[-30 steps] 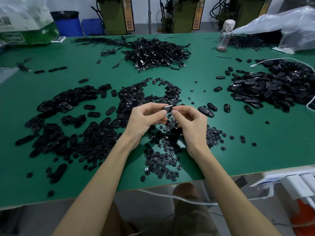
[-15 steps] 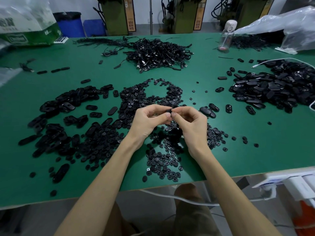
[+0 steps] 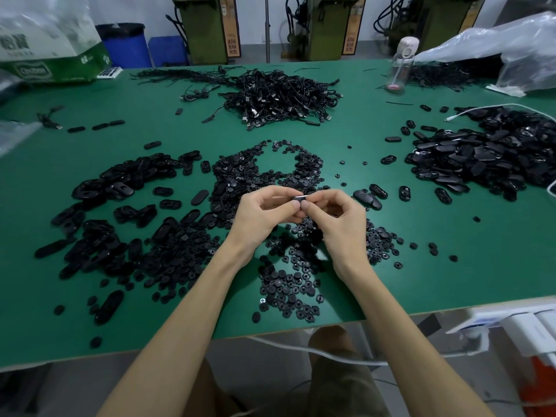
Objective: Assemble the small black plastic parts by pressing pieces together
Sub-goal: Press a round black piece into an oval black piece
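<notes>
My left hand point(image 3: 264, 218) and my right hand point(image 3: 340, 224) meet above the middle of the green table point(image 3: 451, 272). Together they pinch one small black plastic part point(image 3: 300, 201) between thumbs and fingertips; most of it is hidden by the fingers. Beneath and around the hands lies a spread of small round black pieces point(image 3: 288, 284). A heap of oval black shells point(image 3: 120, 212) covers the table to the left. Another heap of oval black parts point(image 3: 487, 158) lies at the right.
A tangle of black cables point(image 3: 279, 97) sits at the back centre. A clear bottle point(image 3: 401, 67) and plastic bags point(image 3: 496, 49) stand at the back right, a green-and-white sack point(image 3: 51, 55) at the back left. A white cable point(image 3: 316, 352) runs under the near table edge.
Both hands stay together on the small part and have shifted only slightly; the fingers have worked on it between the frames.
</notes>
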A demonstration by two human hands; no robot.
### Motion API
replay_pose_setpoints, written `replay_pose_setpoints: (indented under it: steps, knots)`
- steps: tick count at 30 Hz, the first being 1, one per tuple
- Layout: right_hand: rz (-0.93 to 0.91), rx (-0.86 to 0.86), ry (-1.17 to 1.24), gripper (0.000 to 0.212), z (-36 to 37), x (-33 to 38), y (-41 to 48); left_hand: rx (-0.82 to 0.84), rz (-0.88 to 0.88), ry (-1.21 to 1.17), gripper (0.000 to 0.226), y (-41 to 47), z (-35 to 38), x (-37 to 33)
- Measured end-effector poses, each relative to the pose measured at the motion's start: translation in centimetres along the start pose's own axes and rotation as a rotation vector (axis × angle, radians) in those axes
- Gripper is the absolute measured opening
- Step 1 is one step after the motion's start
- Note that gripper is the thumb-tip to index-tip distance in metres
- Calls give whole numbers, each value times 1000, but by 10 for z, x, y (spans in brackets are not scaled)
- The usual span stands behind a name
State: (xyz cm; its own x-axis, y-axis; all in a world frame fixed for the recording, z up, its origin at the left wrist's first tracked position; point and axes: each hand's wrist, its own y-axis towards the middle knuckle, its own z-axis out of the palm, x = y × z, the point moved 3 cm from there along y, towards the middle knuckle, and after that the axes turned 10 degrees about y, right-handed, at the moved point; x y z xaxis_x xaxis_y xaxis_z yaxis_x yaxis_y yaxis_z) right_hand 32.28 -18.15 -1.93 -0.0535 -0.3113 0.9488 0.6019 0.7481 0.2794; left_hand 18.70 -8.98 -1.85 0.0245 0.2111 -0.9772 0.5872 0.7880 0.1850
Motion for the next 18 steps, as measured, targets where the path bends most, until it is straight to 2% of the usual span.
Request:
replay_pose_setpoints:
  steps: [8,18]
  knots:
    - [-9,14,-55,11,1,2,0,-22,2,33,20,-2,1,0]
    - [-45,89,-128,30,9,4,-3,-136,-41,0,17,-2,-2,-2]
